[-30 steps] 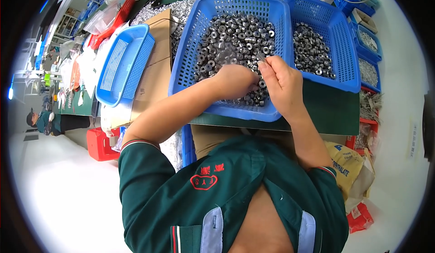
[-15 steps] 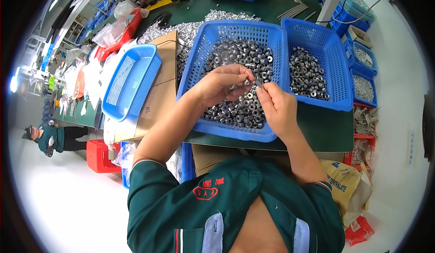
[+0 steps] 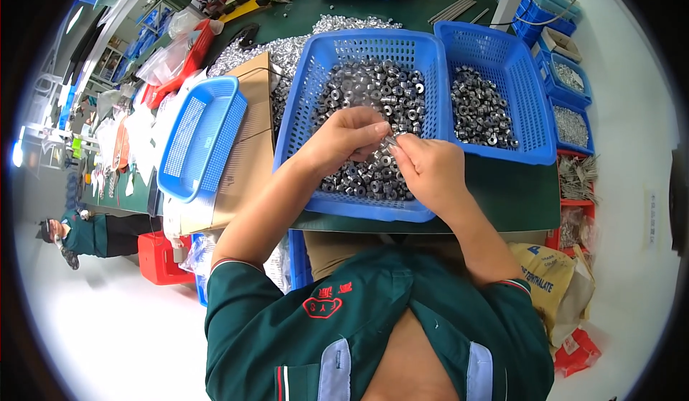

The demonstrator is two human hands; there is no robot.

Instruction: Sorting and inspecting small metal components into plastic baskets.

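Over the large blue basket [image 3: 373, 209], my two hands meet at the fingertips. My right hand [image 3: 436, 173] pinches a small shiny metal part [image 3: 390, 142], whose exact kind is too small to tell. The thumb and fingers of my left hand [image 3: 348, 141] are closed right beside that part. Whatever lies within its curled fingers is mostly hidden. Below both hands, the basket holds many short, ring-like metal pieces [image 3: 367, 182] with centre holes. A second blue basket [image 3: 530, 124], to the right, contains similar dark and silver pieces [image 3: 479, 106].
A lighter blue basket [image 3: 192, 182] rests on cardboard [image 3: 247, 160] at the left. Loose silver parts [image 3: 251, 56] lie behind it on the green table [image 3: 502, 203]. Metal rods [image 3: 452, 10] are at the back. Stacked bins [image 3: 570, 124] stand at the right; another person [image 3: 90, 234] is far left.
My hands have come closer together, and the fingertips now meet at the small metal part. The view has shifted slightly, and the far person has changed posture.
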